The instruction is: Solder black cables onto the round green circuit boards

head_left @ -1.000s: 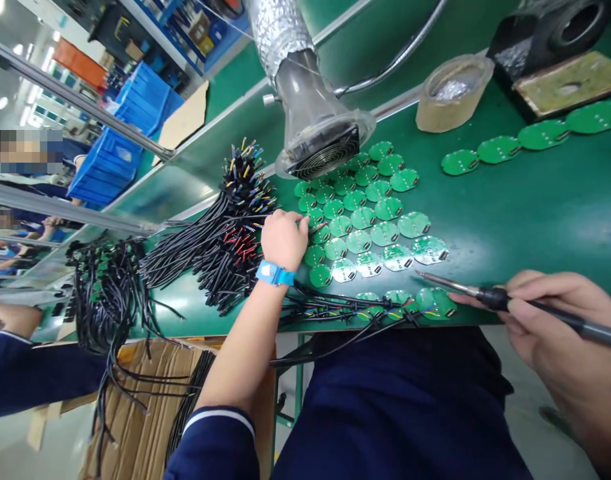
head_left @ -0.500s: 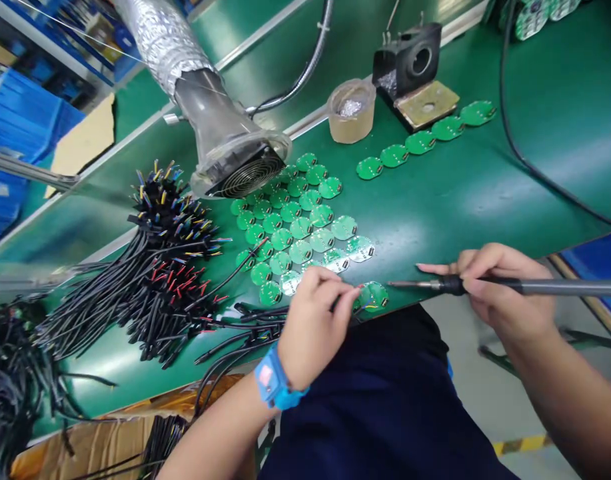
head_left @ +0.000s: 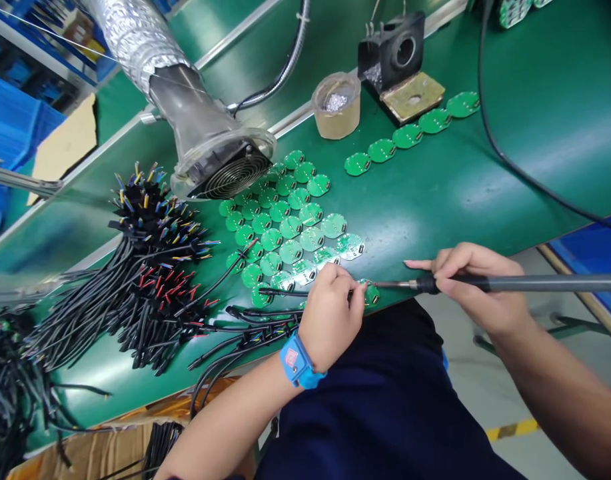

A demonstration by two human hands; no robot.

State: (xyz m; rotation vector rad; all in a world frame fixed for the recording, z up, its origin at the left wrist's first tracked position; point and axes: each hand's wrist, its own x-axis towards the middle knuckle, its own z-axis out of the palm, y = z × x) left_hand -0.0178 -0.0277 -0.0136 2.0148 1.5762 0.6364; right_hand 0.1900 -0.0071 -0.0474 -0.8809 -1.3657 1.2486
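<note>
My left hand, wearing a blue wrist strap, pinches a black cable whose tail runs out to the left. Its held end is hidden by the fingers. Just right of these fingertips lies a round green circuit board near the bench's front edge. My right hand grips a soldering iron around its handle, index finger stretched forward. The iron's tip reaches the board right by my left fingertips; whether it touches the wire or the board is too small to tell.
Rows of green circuit boards lie beneath a fume extractor. Bundled black cables fill the left side. Behind stand a solder-scrap cup and an iron stand, near a row of boards. A black cord crosses the right side.
The soldering iron's tip has moved left up to my left fingertips over the board. A black cable now shows trailing left from my left hand. The whole view has shifted slightly.
</note>
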